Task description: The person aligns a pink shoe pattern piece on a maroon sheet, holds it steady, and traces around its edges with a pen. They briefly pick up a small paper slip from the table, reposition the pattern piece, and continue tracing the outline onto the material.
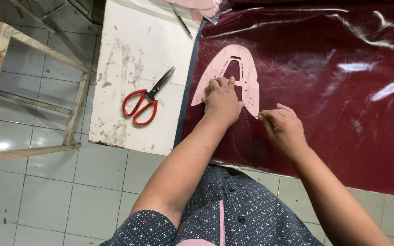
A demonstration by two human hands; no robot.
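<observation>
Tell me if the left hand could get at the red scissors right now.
Probably yes. The red scissors lie in the open on the white table, with nothing between them and the left hand, though that hand presses on the pink pattern.

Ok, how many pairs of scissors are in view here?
1: red-handled scissors lying on the white table, left of the dark red sheet. Others may lie outside the frame.

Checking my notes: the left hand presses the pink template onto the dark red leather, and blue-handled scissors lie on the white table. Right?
Not quite: the head view shows the scissors have red handles. The rest holds: left hand, pink template, dark red leather, white table.
</observation>
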